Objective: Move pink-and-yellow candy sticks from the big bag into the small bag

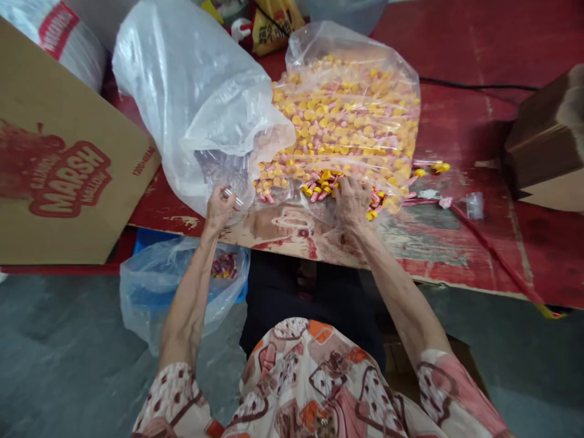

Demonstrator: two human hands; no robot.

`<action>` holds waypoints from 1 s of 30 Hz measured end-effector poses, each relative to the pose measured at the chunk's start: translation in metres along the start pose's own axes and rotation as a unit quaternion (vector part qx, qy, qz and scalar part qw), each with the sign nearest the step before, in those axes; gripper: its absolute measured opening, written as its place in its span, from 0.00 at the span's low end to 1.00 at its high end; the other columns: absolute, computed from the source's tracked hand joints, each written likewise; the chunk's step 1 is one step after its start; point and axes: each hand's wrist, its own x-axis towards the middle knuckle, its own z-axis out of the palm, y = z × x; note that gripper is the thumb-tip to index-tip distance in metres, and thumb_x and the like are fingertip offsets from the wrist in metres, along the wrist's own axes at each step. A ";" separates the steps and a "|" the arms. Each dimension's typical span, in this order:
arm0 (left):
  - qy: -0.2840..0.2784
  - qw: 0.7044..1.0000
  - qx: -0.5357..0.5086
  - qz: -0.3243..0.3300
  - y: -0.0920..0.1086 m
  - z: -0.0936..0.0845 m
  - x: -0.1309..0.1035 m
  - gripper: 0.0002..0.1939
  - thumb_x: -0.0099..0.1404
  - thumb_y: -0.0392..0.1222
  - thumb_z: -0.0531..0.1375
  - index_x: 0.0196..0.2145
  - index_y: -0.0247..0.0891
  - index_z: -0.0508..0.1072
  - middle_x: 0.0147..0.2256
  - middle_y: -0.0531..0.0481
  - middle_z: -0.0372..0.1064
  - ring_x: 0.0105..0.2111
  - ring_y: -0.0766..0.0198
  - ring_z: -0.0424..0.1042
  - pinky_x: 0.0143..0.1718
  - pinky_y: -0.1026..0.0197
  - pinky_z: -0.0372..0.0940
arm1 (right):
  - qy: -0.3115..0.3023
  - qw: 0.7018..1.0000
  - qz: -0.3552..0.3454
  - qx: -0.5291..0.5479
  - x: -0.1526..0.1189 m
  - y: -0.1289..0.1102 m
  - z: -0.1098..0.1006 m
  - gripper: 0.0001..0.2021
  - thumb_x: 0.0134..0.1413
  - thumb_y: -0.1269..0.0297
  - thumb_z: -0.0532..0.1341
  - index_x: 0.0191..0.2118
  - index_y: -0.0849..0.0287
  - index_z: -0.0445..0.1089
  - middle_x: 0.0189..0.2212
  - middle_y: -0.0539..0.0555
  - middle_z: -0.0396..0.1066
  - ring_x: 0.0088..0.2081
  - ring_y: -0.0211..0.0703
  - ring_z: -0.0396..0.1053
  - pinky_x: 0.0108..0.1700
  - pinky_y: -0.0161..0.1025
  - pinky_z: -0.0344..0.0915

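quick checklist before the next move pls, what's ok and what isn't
1. Left hand has a clear plastic piece in its fingers: ok.
2. White bag open toward the left hand, more clear pieces showing in its mouth: ok.
3. Right hand at the yellow-capped pieces: ok.
4. Right hand gripping one of them: cannot tell, its fingertips are hidden.
5. All yellow-capped pieces inside the clear bag: not ok, at least one lies outside, on the red table to the right.
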 end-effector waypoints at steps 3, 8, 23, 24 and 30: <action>-0.026 0.985 -0.160 -0.057 0.018 0.008 -0.029 0.14 0.68 0.41 0.69 0.49 0.41 0.73 0.31 0.54 0.75 0.29 0.62 0.81 0.27 0.66 0.70 | 0.055 0.998 -0.025 -0.028 -0.003 -0.001 -0.008 0.21 0.87 0.42 0.56 0.50 0.52 0.77 0.47 0.62 0.82 0.50 0.57 0.74 0.60 0.57 0.68; -0.123 0.940 -0.308 -0.083 0.049 0.041 -0.057 0.12 0.69 0.43 0.71 0.46 0.40 0.74 0.38 0.48 0.81 0.35 0.61 0.86 0.33 0.65 0.77 | 0.031 0.998 -0.038 -0.051 -0.035 -0.016 -0.019 0.16 0.85 0.49 0.60 0.53 0.54 0.80 0.48 0.61 0.83 0.49 0.56 0.76 0.53 0.53 0.69; -0.289 0.908 -0.291 -0.087 0.087 0.092 -0.106 0.25 0.66 0.58 0.81 0.46 0.39 0.79 0.28 0.55 0.74 0.26 0.67 0.76 0.29 0.67 0.72 | -0.114 0.881 0.196 0.416 -0.069 -0.099 -0.039 0.30 0.62 0.27 0.73 0.40 0.51 0.74 0.35 0.50 0.78 0.33 0.45 0.76 0.36 0.42 0.76; -0.291 0.906 -0.295 -0.082 0.088 0.094 -0.110 0.27 0.64 0.60 0.82 0.46 0.39 0.79 0.28 0.55 0.74 0.26 0.67 0.76 0.29 0.67 0.71 | -0.112 0.867 0.208 0.438 -0.069 -0.099 -0.038 0.32 0.58 0.25 0.75 0.39 0.51 0.73 0.34 0.50 0.77 0.32 0.43 0.74 0.34 0.41 0.75; -0.285 0.892 -0.345 -0.069 0.096 0.108 -0.131 0.32 0.60 0.65 0.84 0.46 0.40 0.79 0.32 0.54 0.76 0.28 0.69 0.74 0.30 0.67 0.71 | -0.137 0.771 0.334 0.525 -0.050 -0.099 -0.048 0.36 0.58 0.21 0.73 0.43 0.54 0.78 0.36 0.49 0.76 0.30 0.36 0.67 0.27 0.32 0.63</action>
